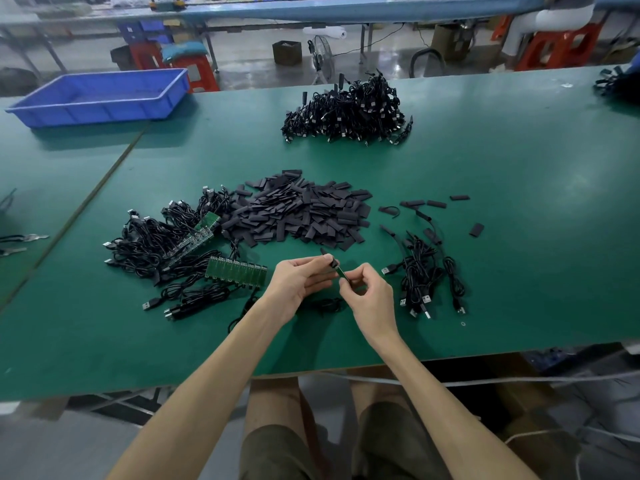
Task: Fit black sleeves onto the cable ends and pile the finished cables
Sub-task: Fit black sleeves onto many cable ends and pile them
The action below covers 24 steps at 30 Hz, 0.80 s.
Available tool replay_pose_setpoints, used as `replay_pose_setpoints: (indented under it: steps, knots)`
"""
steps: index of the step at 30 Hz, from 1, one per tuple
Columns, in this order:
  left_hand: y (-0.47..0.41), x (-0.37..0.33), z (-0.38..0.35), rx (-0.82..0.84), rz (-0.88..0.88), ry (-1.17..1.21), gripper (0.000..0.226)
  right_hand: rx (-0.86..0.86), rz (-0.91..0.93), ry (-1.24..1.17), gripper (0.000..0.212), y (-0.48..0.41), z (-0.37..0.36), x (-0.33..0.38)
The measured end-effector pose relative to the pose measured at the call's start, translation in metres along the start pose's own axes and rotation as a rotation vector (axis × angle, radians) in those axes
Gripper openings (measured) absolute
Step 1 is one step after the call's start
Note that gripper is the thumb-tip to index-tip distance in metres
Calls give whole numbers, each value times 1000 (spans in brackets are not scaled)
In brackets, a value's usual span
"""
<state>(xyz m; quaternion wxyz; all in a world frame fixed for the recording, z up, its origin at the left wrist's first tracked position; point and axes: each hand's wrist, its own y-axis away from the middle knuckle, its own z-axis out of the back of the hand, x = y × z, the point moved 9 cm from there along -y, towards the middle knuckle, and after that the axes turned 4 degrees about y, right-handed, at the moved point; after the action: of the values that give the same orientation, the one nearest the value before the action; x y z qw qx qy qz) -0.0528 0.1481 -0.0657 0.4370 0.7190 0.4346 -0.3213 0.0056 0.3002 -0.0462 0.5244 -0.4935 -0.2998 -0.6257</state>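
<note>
To seat well, the black sleeve (pixel 333 262) probably had to stay in line with the green cable end (pixel 341 271), so its mouth slid on squarely instead of catching a corner. The left hand (pixel 301 278) pinched the sleeve between thumb and forefinger. At its 3 o'clock, the right hand (pixel 369 294) pinched the cable end with curled fingers, aiming it toward 11 o'clock. Both were raised over the counter (pixel 502 174), with the sleeve heap (pixel 304 213) at 12 o'clock.
</note>
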Motion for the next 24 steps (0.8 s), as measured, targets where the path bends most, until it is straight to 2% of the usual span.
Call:
replay_pose_setpoints:
  steps: [14, 24]
  knots:
    - [8, -5, -3, 8, -51, -100, 32, 17, 0, 34, 16, 1, -3, -2]
    - [13, -15, 0, -99, -137, -242, 21, 25, 36, 77, 16, 2, -4, 2]
